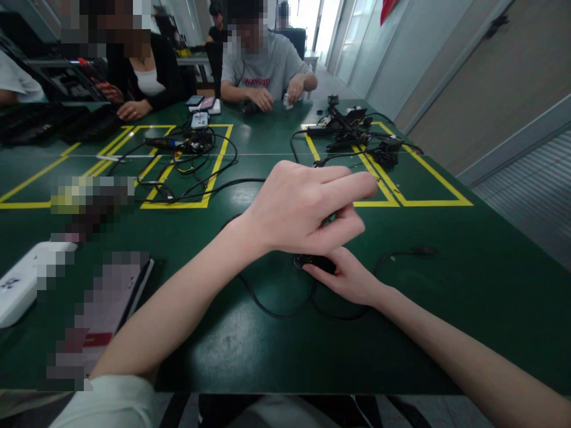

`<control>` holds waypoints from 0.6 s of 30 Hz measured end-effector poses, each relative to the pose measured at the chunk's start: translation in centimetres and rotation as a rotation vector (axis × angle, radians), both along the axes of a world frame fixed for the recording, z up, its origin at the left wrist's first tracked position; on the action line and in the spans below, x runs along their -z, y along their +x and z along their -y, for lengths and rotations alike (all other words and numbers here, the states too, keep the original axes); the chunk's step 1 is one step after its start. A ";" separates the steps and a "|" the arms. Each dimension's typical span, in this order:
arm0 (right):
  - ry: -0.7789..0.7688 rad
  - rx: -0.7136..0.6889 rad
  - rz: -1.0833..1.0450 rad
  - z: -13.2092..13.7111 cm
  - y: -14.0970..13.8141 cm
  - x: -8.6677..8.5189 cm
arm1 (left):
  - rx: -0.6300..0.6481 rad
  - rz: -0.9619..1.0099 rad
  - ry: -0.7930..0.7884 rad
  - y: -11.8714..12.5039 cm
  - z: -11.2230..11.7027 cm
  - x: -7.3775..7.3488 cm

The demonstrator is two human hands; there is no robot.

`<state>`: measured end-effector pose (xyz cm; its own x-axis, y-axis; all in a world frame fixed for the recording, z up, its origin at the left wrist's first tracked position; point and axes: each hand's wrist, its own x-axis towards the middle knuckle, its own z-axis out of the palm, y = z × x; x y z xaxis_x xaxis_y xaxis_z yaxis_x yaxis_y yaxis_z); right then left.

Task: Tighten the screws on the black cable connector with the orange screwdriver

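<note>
My left hand [307, 208] is raised above the middle of the table, its back towards me and its fingers bent in. Whatever its fingertips may pinch is hidden behind them. Just below and partly behind it, my right hand [352, 276] grips a small black rounded object [319, 261] between thumb and fingers, close to the tabletop. Much of that object is covered by my hands, so its kind does not show. A thin black cable [276, 317] loops over the table under both hands, and a cable end [423, 251] lies to the right.
The green table [223, 362] carries yellow tape outlines [435, 203]. Tangled cables [200, 145] and a heap of black gear [350, 128] lie farther back. At left are a white device [22, 285] and a phone-like slab [113, 291]. Several people sit opposite.
</note>
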<state>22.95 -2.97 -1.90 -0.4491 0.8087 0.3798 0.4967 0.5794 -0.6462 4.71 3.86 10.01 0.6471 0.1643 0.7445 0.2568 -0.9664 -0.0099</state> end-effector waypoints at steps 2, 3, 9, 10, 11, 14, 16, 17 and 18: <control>-0.003 -0.005 0.006 0.0 0.0 0.0 | 0.003 -0.007 0.006 -0.1 -0.1 0.0; -0.004 -0.006 0.009 0.0 0.0 0.1 | -0.003 -0.010 0.012 -0.1 -0.1 -0.1; -0.007 -0.007 0.016 -0.1 0.2 0.0 | -0.056 -0.017 0.082 -0.3 0.0 -0.4; -0.008 -0.007 0.015 -0.1 0.2 0.0 | -0.054 -0.017 0.089 -0.3 0.1 -0.4; -0.009 -0.006 0.015 -0.2 0.2 0.0 | -0.050 -0.017 0.093 -0.3 0.1 -0.4; -0.013 -0.003 0.010 -0.1 0.2 0.0 | -0.044 -0.022 0.097 -0.2 0.2 -0.3; -0.016 0.005 0.003 -0.1 0.1 0.1 | -0.044 -0.027 0.097 -0.2 0.1 -0.2; -0.017 0.011 -0.002 0.0 0.1 0.1 | -0.040 -0.026 0.097 -0.2 0.0 -0.1; -0.017 0.015 -0.006 0.0 0.0 0.1 | -0.032 -0.024 0.097 -0.2 0.0 -0.1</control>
<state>23.00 -3.00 -2.01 -0.4341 0.8221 0.3684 0.5014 0.5603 -0.6593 4.51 3.89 10.09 0.6608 0.1130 0.7420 0.2857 -0.9520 -0.1095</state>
